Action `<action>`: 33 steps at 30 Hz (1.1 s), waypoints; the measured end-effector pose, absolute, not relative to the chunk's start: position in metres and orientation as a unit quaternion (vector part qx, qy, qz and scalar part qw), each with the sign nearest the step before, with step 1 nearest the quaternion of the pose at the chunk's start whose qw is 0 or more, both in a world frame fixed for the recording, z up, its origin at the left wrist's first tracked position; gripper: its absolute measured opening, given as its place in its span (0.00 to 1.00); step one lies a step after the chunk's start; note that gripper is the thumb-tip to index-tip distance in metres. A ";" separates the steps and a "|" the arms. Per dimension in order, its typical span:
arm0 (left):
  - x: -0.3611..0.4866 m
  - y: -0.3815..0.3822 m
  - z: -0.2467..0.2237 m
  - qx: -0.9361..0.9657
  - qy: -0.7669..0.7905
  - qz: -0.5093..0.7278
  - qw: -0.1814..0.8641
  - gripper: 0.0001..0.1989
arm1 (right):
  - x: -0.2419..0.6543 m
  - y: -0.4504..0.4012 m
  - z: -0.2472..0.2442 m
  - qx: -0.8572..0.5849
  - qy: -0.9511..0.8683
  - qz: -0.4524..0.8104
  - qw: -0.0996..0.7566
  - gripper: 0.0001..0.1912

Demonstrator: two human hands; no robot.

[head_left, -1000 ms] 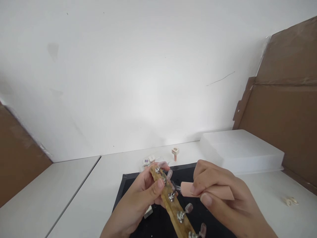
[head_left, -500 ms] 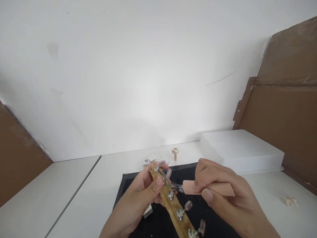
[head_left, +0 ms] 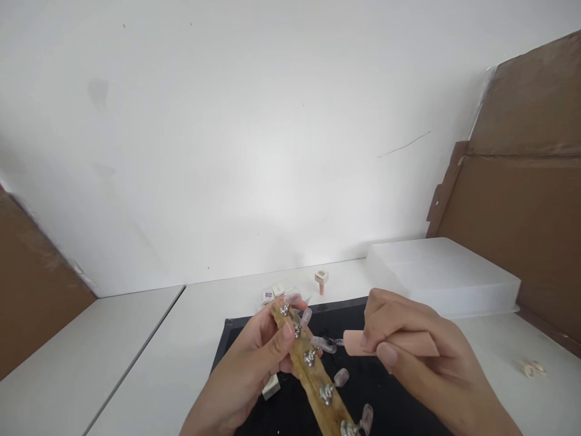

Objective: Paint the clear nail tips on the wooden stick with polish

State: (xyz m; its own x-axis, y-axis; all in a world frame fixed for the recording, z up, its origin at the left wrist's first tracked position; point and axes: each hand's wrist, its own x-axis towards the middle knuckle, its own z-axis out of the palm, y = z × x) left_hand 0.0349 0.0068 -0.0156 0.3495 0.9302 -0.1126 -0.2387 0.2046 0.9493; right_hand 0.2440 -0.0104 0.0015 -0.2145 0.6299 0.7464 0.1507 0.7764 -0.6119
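Wooden strip [head_left: 302,366] sits in my closed left hand [head_left: 249,366]; my right hand [head_left: 417,345] pinches a pink handle [head_left: 353,343], white surface [head_left: 154,363] below, white wall [head_left: 272,151] behind.

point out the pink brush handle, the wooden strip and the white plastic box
pink brush handle [head_left: 354,343]: head view, on its end nearest the strip
wooden strip [head_left: 314,386]: head view, on its bare wood between two metal mounts
white plastic box [head_left: 447,260]: head view, on its top
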 end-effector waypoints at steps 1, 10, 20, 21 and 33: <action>0.035 0.006 -0.015 0.460 0.374 0.431 0.680 0.28 | 0.244 -0.011 0.001 -0.261 -0.750 0.209 0.570 0.10; 0.030 0.004 -0.013 0.466 0.366 0.431 0.681 0.24 | 0.245 -0.009 0.000 -0.247 -0.751 0.197 0.580 0.10; 0.034 0.015 -0.021 0.490 0.362 0.411 0.678 0.25 | 0.243 -0.009 0.005 -0.231 -0.762 0.201 0.570 0.07; 0.034 0.014 -0.021 0.488 0.367 0.412 0.677 0.26 | 0.243 -0.009 0.006 -0.232 -0.765 0.201 0.566 0.08; 0.031 0.011 -0.022 0.505 0.350 0.413 0.673 0.25 | 0.252 -0.010 0.000 -0.267 -0.791 0.176 0.522 0.12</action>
